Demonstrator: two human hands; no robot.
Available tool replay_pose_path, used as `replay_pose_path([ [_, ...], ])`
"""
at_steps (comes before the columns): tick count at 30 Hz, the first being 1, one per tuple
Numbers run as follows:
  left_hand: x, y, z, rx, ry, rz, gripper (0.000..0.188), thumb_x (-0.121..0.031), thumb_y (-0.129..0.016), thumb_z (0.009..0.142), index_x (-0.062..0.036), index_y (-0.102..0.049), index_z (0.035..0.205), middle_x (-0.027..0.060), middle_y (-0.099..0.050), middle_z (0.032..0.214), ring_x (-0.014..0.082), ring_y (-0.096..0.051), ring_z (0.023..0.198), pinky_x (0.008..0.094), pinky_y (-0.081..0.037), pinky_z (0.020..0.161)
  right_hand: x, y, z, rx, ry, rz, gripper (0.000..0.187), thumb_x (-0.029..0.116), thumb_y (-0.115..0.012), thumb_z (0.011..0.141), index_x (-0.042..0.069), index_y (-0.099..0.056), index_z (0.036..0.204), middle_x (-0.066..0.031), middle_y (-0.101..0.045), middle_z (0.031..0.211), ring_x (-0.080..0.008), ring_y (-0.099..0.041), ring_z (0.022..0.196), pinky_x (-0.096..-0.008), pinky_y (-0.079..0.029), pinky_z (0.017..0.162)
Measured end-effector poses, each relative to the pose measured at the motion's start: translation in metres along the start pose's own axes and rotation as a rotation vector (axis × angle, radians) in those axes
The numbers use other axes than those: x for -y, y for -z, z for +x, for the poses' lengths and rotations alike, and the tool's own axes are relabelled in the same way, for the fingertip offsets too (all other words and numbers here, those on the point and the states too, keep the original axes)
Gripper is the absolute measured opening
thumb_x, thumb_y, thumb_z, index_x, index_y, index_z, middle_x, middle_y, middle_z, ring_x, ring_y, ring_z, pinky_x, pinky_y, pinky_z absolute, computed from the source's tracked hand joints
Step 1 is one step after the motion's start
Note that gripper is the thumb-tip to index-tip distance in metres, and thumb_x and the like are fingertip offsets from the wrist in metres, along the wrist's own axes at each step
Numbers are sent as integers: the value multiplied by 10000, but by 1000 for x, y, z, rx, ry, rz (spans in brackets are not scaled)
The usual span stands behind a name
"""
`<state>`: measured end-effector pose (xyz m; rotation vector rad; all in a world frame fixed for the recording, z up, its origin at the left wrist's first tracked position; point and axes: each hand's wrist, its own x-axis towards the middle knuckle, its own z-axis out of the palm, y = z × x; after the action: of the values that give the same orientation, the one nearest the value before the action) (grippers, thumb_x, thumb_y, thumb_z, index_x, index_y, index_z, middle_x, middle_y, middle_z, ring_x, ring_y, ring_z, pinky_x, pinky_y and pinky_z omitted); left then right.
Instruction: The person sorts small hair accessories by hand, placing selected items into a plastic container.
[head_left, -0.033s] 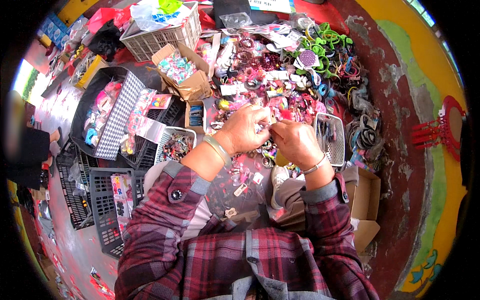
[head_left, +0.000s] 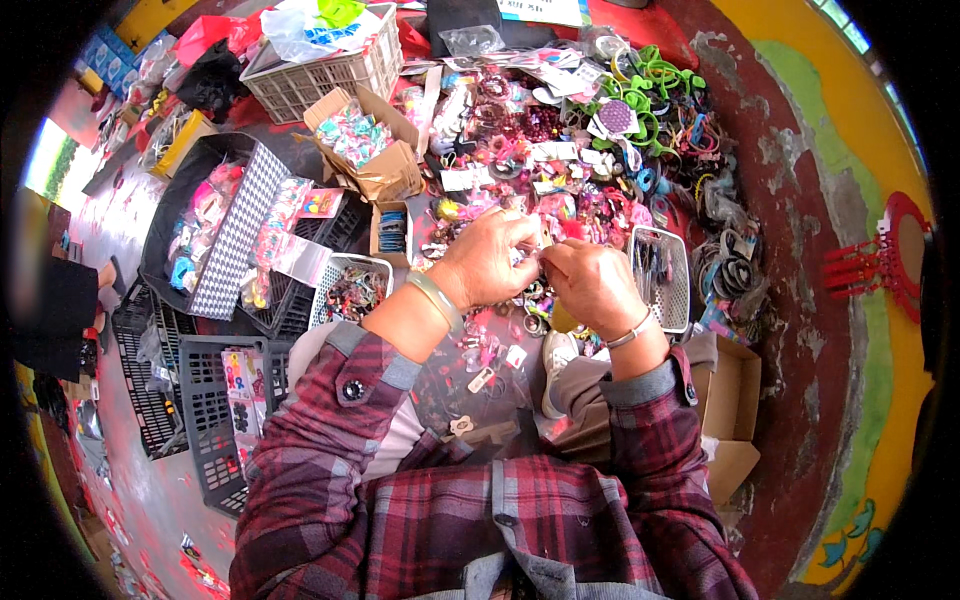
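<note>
My left hand [head_left: 487, 258] and my right hand [head_left: 593, 285] meet in front of me, fingertips almost touching. Both are closed in a pinch. Whatever sits between the fingers is small and mostly hidden; a pale, card-like bit shows at the fingertips. Beneath and beyond them spreads a heap of hair accessories [head_left: 590, 205], with pink, red and dark pieces and white tags. A white basket [head_left: 684, 290] of slim dark items stands right of my right hand. Another white basket [head_left: 387, 268], filled with small mixed trinkets, lies left of my left wrist.
Green hair bands [head_left: 655, 75] lie at the far right of the heap. An open carton [head_left: 395, 170] of packets and a large beige crate [head_left: 325, 75] stand far left. Black crates [head_left: 215, 365] are at my left, an empty cardboard box [head_left: 732, 400] at my right. Another person [head_left: 60, 315] shows at the left edge.
</note>
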<state>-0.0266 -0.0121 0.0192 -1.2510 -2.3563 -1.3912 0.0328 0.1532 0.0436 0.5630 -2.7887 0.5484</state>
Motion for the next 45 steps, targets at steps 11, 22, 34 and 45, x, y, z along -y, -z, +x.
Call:
replay_pose_path([
  [11, 7, -5, -3, -126, 15, 36, 20, -27, -497, 650, -41, -490, 639, 123, -525, 652, 335, -507, 699, 404, -403, 668, 8, 0, 3, -1, -33, 56, 84, 154, -565, 754, 80, -585, 719, -115, -572, 661, -324, -579, 595, -409, -452, 512],
  [22, 21, -15, -10, -72, 190, 169, 63, -68, -521, 672, -49, -567, 633, 156, -552, 663, 339, -533, 708, 422, -435, 652, -2, -6, 1, -15, -45, 64, 106, 156, -542, 749, 76, -568, 684, -118, -574, 656, -329, -577, 596, -421, -452, 524],
  [34, 32, -11, -12, 227, 544, 54, 262, -298, -554, 761, -66, -672, 788, 128, -643, 723, 254, -625, 678, 340, -478, 627, -15, -1, 7, -535, -382, 435, 181, 210, -563, 871, 66, -604, 972, -62, -596, 664, -124, -564, 555, -248, -445, 530],
  [45, 27, -25, -11, 201, 629, -503, 240, -218, -549, 798, 0, -644, 771, 106, -624, 669, 158, -574, 629, 312, -460, 612, -4, -14, 13, -550, -73, -133, 278, 209, -626, 796, 111, -567, 1049, -63, -592, 733, -231, -590, 613, -320, -470, 540],
])
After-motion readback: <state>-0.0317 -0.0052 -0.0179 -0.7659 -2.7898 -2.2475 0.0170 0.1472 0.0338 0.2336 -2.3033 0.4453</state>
